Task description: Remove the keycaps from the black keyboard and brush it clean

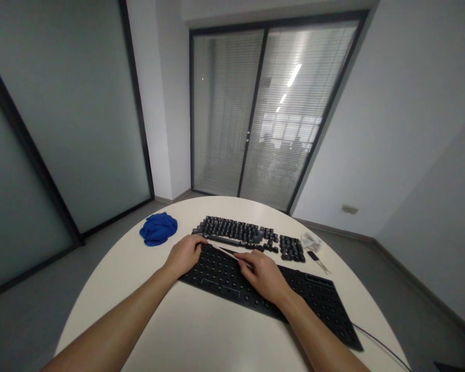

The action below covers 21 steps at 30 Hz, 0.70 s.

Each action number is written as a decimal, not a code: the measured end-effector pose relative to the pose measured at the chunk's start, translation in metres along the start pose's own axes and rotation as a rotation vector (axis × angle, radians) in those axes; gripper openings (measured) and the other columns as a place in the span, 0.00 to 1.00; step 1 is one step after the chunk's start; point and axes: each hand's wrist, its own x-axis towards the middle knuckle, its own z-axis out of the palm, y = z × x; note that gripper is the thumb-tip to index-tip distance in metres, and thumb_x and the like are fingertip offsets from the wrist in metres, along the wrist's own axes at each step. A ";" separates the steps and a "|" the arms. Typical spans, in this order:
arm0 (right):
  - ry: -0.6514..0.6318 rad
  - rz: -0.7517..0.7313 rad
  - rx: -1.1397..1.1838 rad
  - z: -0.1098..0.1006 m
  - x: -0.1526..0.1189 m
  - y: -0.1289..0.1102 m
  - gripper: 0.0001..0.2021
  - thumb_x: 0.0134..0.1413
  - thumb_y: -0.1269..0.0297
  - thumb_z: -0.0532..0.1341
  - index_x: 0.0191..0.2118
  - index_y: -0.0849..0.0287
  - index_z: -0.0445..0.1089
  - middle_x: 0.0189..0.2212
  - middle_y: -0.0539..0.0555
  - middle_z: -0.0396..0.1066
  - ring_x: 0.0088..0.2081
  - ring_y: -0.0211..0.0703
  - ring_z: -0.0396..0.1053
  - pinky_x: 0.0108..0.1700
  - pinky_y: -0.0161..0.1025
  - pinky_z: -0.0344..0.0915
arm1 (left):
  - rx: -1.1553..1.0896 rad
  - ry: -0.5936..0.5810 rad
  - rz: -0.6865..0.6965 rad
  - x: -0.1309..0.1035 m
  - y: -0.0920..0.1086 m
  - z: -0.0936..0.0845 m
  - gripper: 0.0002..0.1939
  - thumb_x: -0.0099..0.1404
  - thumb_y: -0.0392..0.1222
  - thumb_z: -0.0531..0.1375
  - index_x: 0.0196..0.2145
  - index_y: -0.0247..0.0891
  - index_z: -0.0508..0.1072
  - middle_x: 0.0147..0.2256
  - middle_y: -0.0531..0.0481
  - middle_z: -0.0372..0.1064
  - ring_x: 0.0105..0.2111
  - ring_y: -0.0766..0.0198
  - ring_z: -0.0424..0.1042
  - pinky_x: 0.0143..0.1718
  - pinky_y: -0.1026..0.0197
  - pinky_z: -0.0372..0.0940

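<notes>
A black keyboard base with its keycaps off lies at a slant on the table, small round key posts showing across it. At its far left end, my left hand is closed on the edge, with the thumb on top and the fingers curled. My right hand rests over the middle of the base and pinches a thin, pale, pointed tool. The tool's tip points left, toward my left hand; its exact kind is too small to tell. Behind the base lie the loose black keycaps, set out in keyboard order.
A crumpled blue cloth lies at the left of the round cream table. On the right are a clear plastic bag and a small black-and-pale tool. The keyboard's cable runs off the right edge.
</notes>
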 end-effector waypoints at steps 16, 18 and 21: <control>-0.027 -0.060 0.003 0.001 -0.001 -0.002 0.15 0.63 0.64 0.56 0.51 0.53 0.75 0.35 0.55 0.74 0.37 0.44 0.70 0.40 0.38 0.63 | -0.107 -0.007 0.124 0.001 0.002 -0.003 0.12 0.66 0.40 0.54 0.42 0.44 0.77 0.44 0.51 0.76 0.46 0.56 0.72 0.51 0.56 0.64; -0.033 -0.077 0.013 0.001 -0.001 -0.003 0.14 0.63 0.65 0.56 0.50 0.53 0.75 0.35 0.55 0.74 0.36 0.44 0.70 0.40 0.38 0.63 | -0.105 -0.009 0.132 0.002 0.002 -0.003 0.12 0.66 0.40 0.54 0.42 0.44 0.77 0.44 0.51 0.76 0.46 0.56 0.72 0.51 0.56 0.64; -0.050 -0.105 0.042 0.001 -0.001 -0.004 0.14 0.62 0.66 0.57 0.50 0.53 0.75 0.35 0.55 0.74 0.36 0.43 0.70 0.40 0.37 0.63 | -0.107 -0.019 0.138 0.002 0.003 -0.004 0.12 0.66 0.40 0.54 0.42 0.44 0.77 0.44 0.51 0.76 0.46 0.56 0.72 0.50 0.56 0.64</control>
